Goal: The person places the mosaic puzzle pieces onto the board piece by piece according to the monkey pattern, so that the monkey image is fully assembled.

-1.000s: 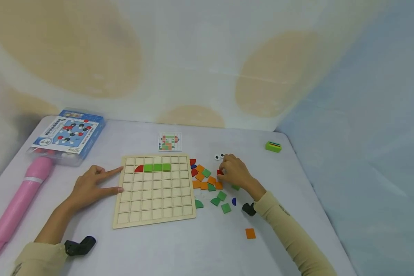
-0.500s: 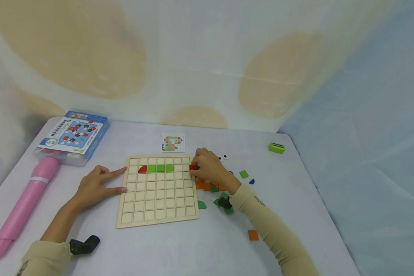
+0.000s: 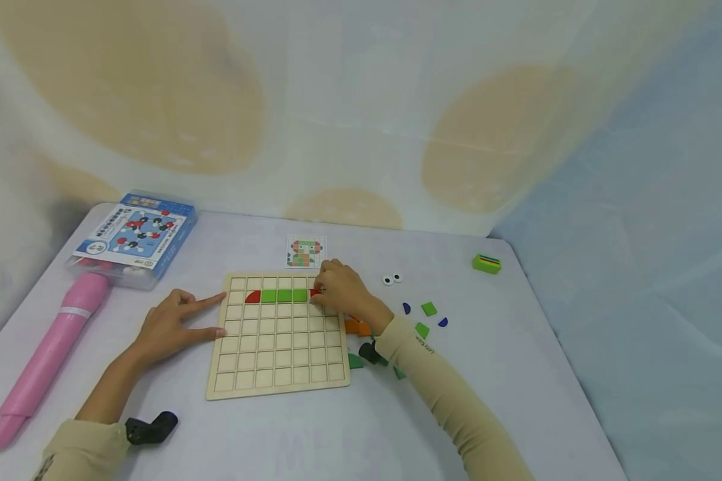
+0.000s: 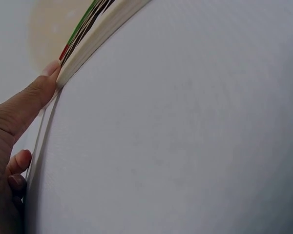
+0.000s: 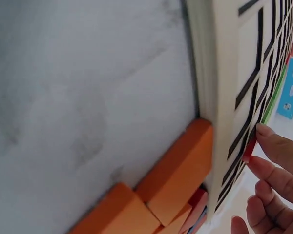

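A wooden grid board [image 3: 275, 357] lies on the table. In its second row sit a red quarter-round tile [image 3: 253, 297] and three green square tiles [image 3: 285, 295]. My left hand [image 3: 164, 329] rests its straight index finger and thumb against the board's left edge. Over the same row, just right of the green squares, my right hand [image 3: 344, 288] pinches another red tile [image 5: 250, 148] between thumb and index finger. In the head view the fingers hide most of that tile; whether it is fully seated in a cell I cannot tell.
Orange tiles [image 3: 356, 327] lie against the board's right edge, partly under the right forearm. Loose green tiles [image 3: 429, 308], blue half-rounds [image 3: 442, 322] and eye discs [image 3: 388, 280] lie farther right. Behind the board is a pattern card [image 3: 306, 252]; at left, a box [image 3: 138, 237] and pink tube [image 3: 51, 361].
My right hand has moved left from the loose tiles to the board, carrying the red tile into the second row. The left hand stays at the board's edge.
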The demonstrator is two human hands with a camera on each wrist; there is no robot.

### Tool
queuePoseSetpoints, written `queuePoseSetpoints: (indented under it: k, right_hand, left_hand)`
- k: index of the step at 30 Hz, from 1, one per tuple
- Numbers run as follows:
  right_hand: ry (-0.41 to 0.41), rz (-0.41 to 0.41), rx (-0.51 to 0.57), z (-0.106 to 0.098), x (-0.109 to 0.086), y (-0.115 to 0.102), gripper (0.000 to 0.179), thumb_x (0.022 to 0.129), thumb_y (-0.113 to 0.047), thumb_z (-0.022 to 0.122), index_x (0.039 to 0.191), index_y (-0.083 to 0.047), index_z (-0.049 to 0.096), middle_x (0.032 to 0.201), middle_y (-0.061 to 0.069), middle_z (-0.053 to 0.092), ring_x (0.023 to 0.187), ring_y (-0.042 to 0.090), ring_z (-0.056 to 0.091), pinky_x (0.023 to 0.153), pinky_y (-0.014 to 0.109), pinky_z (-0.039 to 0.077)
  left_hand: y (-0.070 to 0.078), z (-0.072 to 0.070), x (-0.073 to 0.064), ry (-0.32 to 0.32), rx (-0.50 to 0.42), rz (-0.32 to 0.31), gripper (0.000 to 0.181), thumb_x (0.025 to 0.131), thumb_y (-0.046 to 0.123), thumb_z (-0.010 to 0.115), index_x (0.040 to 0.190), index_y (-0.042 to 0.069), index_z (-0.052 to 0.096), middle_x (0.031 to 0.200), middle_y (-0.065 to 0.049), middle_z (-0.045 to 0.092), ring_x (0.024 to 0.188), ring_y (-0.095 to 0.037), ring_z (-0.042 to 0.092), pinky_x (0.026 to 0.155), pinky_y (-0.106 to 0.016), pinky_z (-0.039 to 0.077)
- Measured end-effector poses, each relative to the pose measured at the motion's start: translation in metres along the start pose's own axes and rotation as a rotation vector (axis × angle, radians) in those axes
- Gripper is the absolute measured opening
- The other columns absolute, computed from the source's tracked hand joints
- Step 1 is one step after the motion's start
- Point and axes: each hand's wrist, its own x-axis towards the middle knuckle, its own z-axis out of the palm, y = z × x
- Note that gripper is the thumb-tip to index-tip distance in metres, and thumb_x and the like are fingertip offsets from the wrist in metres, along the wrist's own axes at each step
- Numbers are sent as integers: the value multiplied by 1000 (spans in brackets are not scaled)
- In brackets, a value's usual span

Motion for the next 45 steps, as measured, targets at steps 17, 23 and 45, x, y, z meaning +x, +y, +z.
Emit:
queuePoseSetpoints:
  k: [17, 23, 45]
  right_hand:
    - [28, 15, 87, 1, -14, 7, 21, 91, -29, 73, 99, -11, 80, 97, 1, 62, 88, 15, 50, 74, 25, 41]
    - [30, 26, 105, 1, -13, 4, 18, 92, -27, 72, 93, -11, 80, 93, 0, 61, 83, 15, 49, 72, 23, 40]
    - [95, 138, 138, -17, -56, 65, 21, 90, -24, 75, 105, -10, 78, 89, 4, 63, 86, 19, 56, 82, 40, 43]
  left_hand:
    - [6, 2, 0, 11, 14, 35, 76, 78, 58, 77, 141, 23, 56, 102, -11, 41, 89, -22, 38, 71, -37, 25]
    - [9, 0, 1, -6, 6, 26, 78, 78, 58, 77, 142, 22, 55, 104, -13, 41, 91, -24, 38, 72, -38, 26]
    - [5, -4, -3, -26, -5, 11, 79, 79, 59, 76, 144, 21, 53, 105, -13, 39, 91, -24, 37, 72, -37, 26]
